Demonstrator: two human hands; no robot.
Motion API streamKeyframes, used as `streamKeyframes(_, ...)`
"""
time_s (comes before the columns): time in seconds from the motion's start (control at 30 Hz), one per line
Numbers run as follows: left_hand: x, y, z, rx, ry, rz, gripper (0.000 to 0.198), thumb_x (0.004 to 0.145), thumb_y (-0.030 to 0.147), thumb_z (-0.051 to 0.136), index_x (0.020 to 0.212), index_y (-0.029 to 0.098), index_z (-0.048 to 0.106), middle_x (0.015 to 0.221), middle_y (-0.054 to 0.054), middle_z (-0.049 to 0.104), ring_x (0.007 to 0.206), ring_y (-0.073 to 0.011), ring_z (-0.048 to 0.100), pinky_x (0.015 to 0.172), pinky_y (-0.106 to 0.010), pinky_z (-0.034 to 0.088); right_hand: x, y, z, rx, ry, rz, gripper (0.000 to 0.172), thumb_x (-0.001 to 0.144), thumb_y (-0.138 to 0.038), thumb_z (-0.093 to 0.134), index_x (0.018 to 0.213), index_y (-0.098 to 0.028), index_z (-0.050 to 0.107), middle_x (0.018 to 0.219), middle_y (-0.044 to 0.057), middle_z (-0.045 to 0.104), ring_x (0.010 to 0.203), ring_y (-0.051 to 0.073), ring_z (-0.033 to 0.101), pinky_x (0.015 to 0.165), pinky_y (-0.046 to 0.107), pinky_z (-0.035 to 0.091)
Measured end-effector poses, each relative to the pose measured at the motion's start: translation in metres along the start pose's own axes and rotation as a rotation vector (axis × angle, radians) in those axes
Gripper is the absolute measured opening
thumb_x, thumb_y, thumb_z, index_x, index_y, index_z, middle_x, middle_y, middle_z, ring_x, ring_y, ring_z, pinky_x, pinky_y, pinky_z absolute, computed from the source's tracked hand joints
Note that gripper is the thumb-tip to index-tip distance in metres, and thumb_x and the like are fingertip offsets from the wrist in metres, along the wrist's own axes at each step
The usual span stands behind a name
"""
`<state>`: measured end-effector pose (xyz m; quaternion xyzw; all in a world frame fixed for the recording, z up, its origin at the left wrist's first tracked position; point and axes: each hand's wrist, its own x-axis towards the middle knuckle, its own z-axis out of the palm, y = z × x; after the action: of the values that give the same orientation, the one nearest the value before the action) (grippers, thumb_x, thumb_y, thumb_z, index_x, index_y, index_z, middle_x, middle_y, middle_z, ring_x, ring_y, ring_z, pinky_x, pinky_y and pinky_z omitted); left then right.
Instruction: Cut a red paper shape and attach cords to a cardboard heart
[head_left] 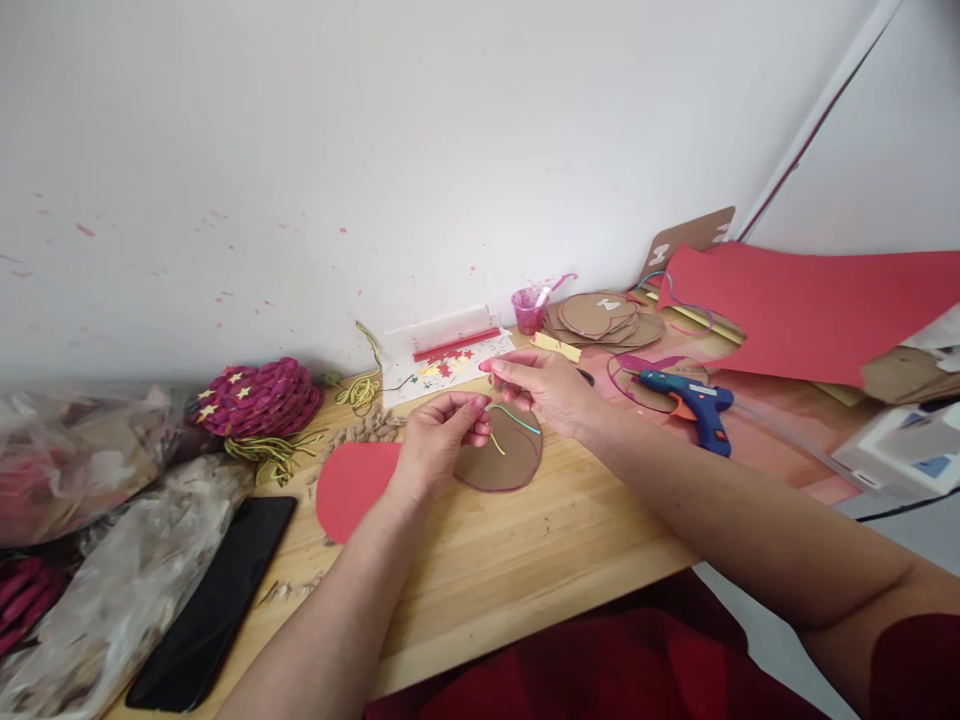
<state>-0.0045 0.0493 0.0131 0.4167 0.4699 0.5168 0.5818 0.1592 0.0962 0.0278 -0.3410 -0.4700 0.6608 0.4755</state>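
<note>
Left hand [442, 432] and right hand [553, 388], both pinched closed, grip thin cord [516, 416]; a slack pinch could drop it

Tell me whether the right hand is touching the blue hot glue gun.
Apart. The head view shows a clear gap: the blue hot glue gun lies to the right of the right hand, its nozzle stopping short.

Bright, diffuse light whitens the wall [450, 150], a soft shadow greying its base at nine o'clock. Wide-angle stretch pulls the bags [150, 565] at eight o'clock; fine detail looks slightly soft.
</note>
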Motion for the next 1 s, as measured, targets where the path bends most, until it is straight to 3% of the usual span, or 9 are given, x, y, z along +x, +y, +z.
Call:
streamKeyframes(0.83, 0.0019, 0.0001, -0.0051, 0.146, 0.1, 0.205, 0.031, 0.074, 0.043, 0.083, 0.086, 0.015, 0.074, 0.068, -0.002, 0.07, 0.059, -0.0107, 0.064, 0.058, -0.022, 0.052, 0.0035, 0.0038, -0.0016, -0.018, 0.045, 0.071, 0.021, 0.062, -0.029, 0.084, 0.071, -0.016, 0.071, 0.07, 0.003, 0.066, 0.052, 0.008, 0.051, 0.041, 0.022, 0.024)
streamKeyframes(1.0, 0.0015, -0.0011, -0.0026, 0.219, 0.115, 0.219, 0.03, 0.073, 0.041, 0.084, 0.086, 0.015, 0.076, 0.067, -0.003, 0.071, 0.057, -0.0118, 0.065, 0.057, -0.023, 0.054, 0.0028, 0.0021, -0.0024, 0.127, 0.042, 0.152, 0.024, 0.063, -0.026, 0.086, 0.075, -0.016, 0.068, 0.073, 0.002, 0.065, 0.059, 0.009, 0.053, 0.044, 0.021, 0.026)
